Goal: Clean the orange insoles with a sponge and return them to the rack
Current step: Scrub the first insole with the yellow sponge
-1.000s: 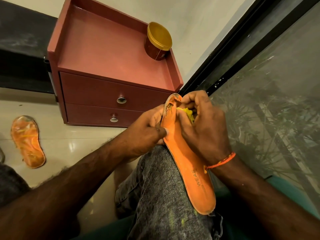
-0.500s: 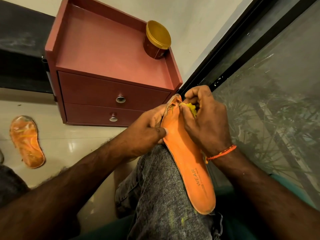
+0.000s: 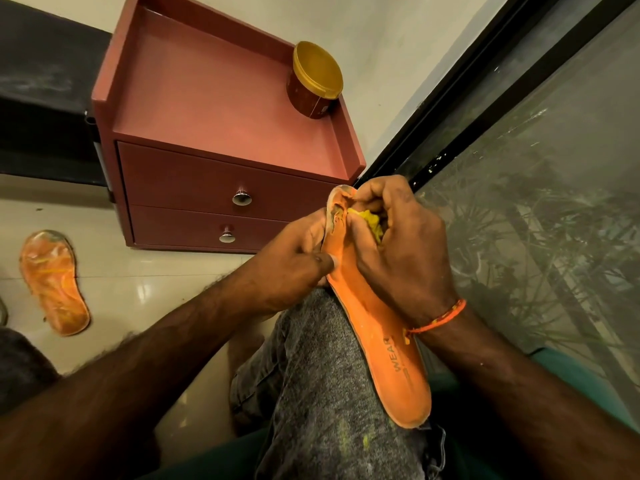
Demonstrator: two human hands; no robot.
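An orange insole [image 3: 388, 344] marked WEAR lies along my raised knee, toe end up. My left hand [image 3: 294, 261] grips its left edge near the toe, thumb on the top face. Pressed against the worn, stained toe area is a yellow sponge [image 3: 369, 221], and my right hand [image 3: 401, 251] is closed around it. Most of the sponge is hidden by the fingers. A second orange insole [image 3: 52, 282] lies flat on the pale tiled floor at the far left.
A red-brown two-drawer rack [image 3: 221, 133] stands against the wall ahead, with a yellow-lidded tub [image 3: 315, 81] at its back right corner. A dark-framed glass pane [image 3: 519, 168] runs along the right. My grey-jeaned leg [image 3: 329, 393] fills the lower middle.
My right hand with the sponge slid up the insole toward the toe end. The left hand kept its grip.
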